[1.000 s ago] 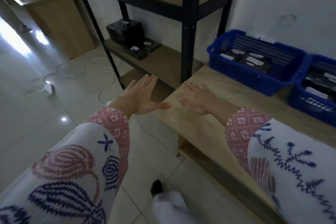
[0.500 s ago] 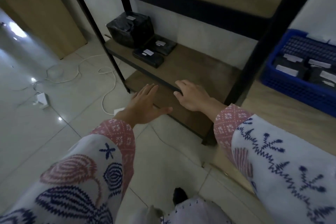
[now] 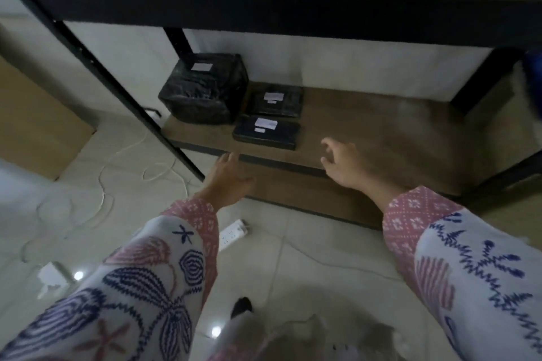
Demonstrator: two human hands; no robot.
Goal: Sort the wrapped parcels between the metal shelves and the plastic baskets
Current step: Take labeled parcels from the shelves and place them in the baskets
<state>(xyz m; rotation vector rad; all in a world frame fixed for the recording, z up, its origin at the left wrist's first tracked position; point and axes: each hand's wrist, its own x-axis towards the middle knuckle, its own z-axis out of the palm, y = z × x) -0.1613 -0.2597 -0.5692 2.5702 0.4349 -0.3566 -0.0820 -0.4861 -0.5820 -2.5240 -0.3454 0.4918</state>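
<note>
Lower shelf (image 3: 366, 120) holds the flat parcel (image 3: 268, 132); both hands, left hand (image 3: 227, 182) and right hand (image 3: 344, 164), reach empty with relaxed fingers, so best to grip its short ends.

Three black-wrapped parcels before me on the lower metal shelf (image 3: 366, 126), large boxy parcel (image 3: 203, 88) at left, white label on top, rear flat parcel (image 3: 275, 101) just beside it, front flat parcel (image 3: 267, 132) lying nearest the shelf edge, each white-labelled.
</note>
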